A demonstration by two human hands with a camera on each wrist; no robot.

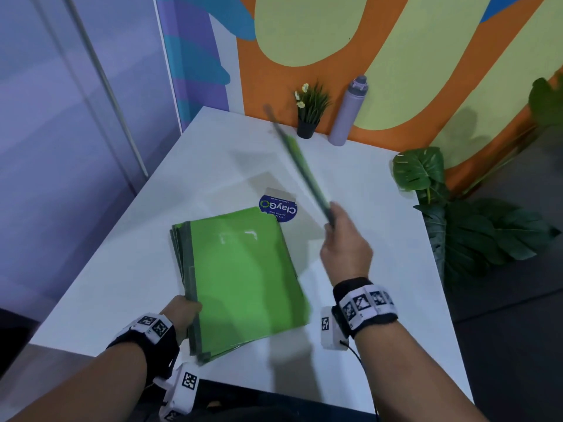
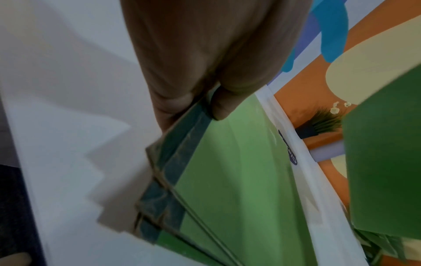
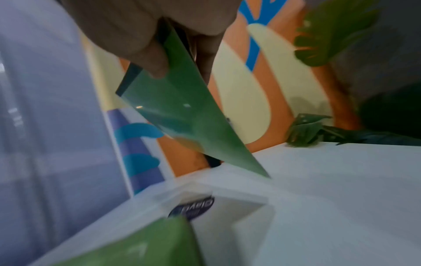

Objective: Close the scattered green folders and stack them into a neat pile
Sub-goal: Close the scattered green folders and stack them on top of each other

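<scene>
Green pile (image 1: 243,269) flat — one folder (image 1: 301,166) edge-on.

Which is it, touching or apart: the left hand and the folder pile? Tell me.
Touching. The left wrist view shows the left hand pinching the folder pile at its dark edge, thumb on top.

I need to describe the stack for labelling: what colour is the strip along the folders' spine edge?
Dark grey-green, on the bright green stack of folders; clearest in the head view.

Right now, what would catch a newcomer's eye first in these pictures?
The bright green pile of folders lying near the front of the white table, gripped at its edge by the left hand. Just right of it, the right hand holds another green folder edge-on in the air.
</scene>
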